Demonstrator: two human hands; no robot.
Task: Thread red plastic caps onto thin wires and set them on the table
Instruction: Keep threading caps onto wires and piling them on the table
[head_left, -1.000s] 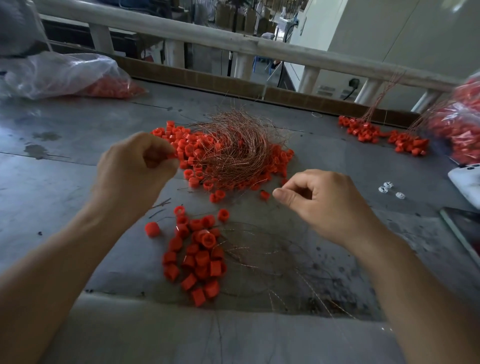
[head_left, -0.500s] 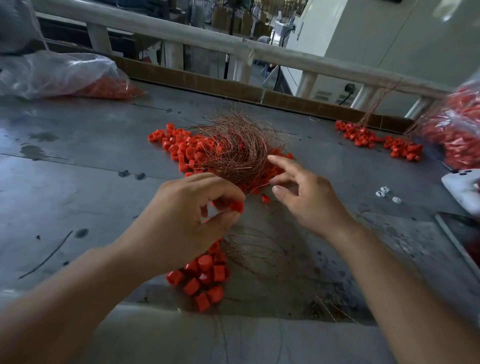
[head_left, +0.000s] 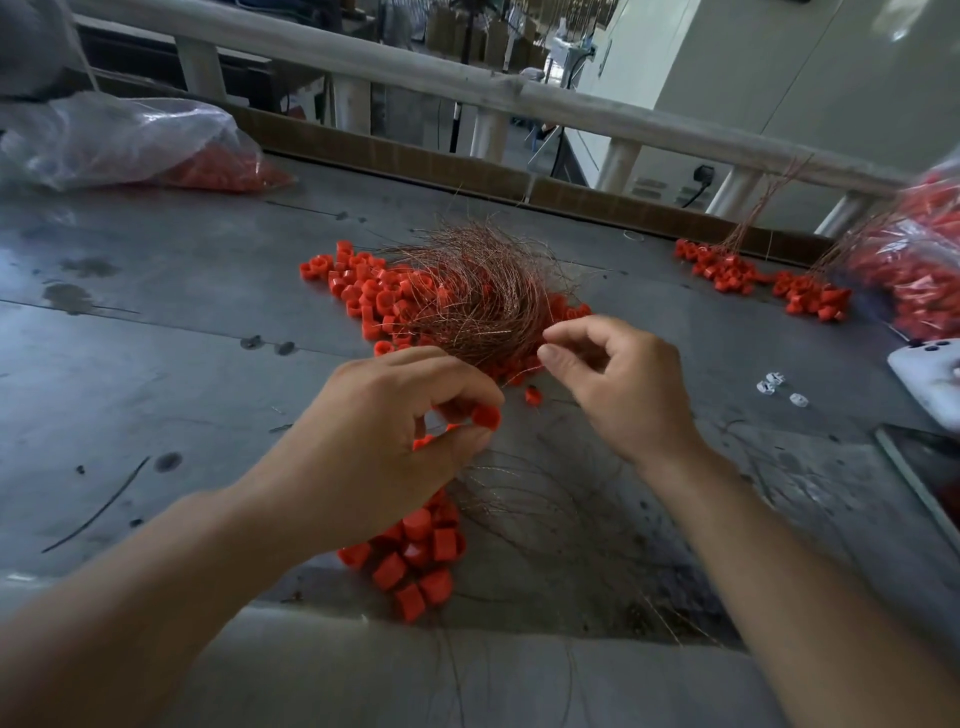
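My left hand (head_left: 400, 431) pinches a red cap (head_left: 486, 415) between thumb and fingers, and more red shows inside its curled fingers. My right hand (head_left: 621, 384) is at the near edge of the copper wire tangle (head_left: 478, 301), thumb and forefinger nearly together; whether a thin wire is between them I cannot tell. Loose red caps (head_left: 363, 291) lie around and under the tangle. A near pile of red caps (head_left: 415, 561) sits below my left hand, with thin wires (head_left: 545, 514) trailing to its right. One single cap (head_left: 532, 396) lies between my hands.
The grey metal table (head_left: 156, 389) has a cardboard strip and a railing along its far edge. A plastic bag of caps (head_left: 130, 140) lies far left, another bag (head_left: 914, 265) far right beside wired caps (head_left: 753, 280). A white device (head_left: 930, 374) and small white parts (head_left: 776, 387) lie right.
My left hand came from the far cap heap toward me and to the right, carrying a red cap. My right hand reached forward to the wire tangle and its fingers closed in.
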